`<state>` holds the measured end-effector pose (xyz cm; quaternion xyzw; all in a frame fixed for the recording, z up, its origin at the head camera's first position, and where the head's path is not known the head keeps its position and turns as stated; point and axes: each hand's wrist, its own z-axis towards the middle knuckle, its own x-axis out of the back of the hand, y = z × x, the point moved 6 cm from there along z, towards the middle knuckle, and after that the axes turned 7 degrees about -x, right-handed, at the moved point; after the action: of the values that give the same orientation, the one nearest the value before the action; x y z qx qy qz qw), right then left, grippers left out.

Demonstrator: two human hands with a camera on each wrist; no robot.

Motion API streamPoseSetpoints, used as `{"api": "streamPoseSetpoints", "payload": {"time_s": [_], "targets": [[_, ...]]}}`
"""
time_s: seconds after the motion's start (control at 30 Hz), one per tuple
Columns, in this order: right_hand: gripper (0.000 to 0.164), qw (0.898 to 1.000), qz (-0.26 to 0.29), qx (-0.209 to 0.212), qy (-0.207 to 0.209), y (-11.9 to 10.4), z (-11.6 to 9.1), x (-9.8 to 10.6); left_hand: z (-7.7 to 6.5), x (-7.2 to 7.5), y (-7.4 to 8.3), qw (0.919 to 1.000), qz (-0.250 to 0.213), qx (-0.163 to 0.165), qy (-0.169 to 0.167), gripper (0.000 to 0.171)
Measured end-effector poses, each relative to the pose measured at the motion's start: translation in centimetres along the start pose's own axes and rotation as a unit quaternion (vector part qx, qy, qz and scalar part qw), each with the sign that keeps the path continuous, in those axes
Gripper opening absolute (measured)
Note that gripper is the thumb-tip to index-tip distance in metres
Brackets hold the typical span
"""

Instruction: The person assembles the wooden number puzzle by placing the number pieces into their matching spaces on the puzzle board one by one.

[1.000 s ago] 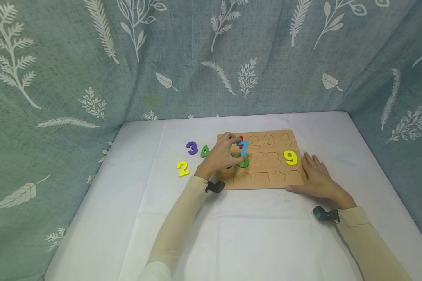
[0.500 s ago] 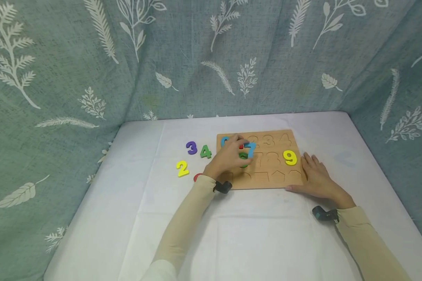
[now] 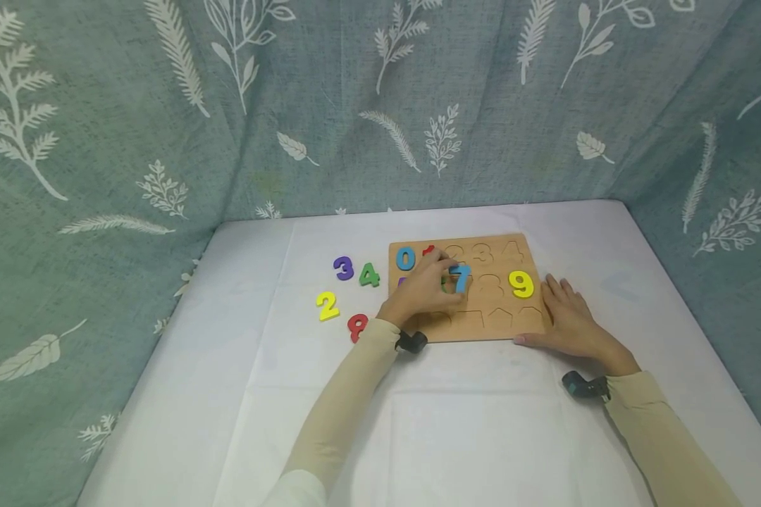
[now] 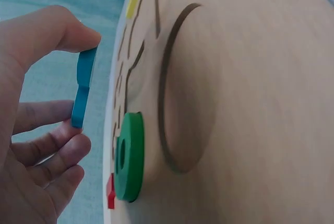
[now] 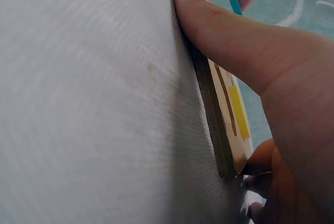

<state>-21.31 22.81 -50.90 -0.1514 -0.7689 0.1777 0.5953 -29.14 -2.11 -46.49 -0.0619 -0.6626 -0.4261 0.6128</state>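
My left hand (image 3: pixel 423 287) pinches a light-blue wooden number 7 (image 3: pixel 461 274) between thumb and fingertips, over the middle row of a wooden number puzzle board (image 3: pixel 495 325). In the left wrist view the blue piece stands apart from the board's face, past the green 6 (image 4: pixel 130 156). My right hand (image 3: pixel 573 320) rests at the board's right end, thumb along the front edge and fingers by the right side. A yellow 9 (image 3: pixel 521 284) sits on the board near that hand. At the board's left are a blue 0 (image 3: pixel 406 258) and a red 1 (image 3: pixel 428 249), partly covered by my left hand.
Left of the board, on the white cloth (image 3: pixel 469 415), lie a purple 3 (image 3: pixel 344 268), a green 4 (image 3: pixel 369 275), a yellow 2 (image 3: pixel 328 306) and a red 8 (image 3: pixel 357 326) close to my left sleeve. A patterned curtain (image 3: pixel 330 105) hangs behind the table.
My left hand has carried the blue 7 rightward and slightly nearer across the board, uncovering the blue 0 and the red 8. The right hand keeps its place.
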Motion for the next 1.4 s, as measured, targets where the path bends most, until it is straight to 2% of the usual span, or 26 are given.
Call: {"api": "streamPoseSetpoints", "payload": {"time_s": [0.47, 0.8, 1.4], "targets": [[0.137, 1.000, 0.001, 0.002, -0.004, 0.0, 0.0, 0.1, 0.1, -1.2, 0.0, 1.0000, 0.001, 0.005, -0.006, 0.070], [0.136, 1.000, 0.015, 0.012, -0.002, -0.2, -0.3, 0.3, 0.0, -1.4, 0.1, 0.9996, 0.026, -0.006, -0.004, 0.068], [0.137, 1.000, 0.003, 0.010, 0.001, -0.1, -0.1, 0.2, 0.5, -2.1, -0.4, 0.9984, 0.047, -0.012, -0.028, 0.064]]}}
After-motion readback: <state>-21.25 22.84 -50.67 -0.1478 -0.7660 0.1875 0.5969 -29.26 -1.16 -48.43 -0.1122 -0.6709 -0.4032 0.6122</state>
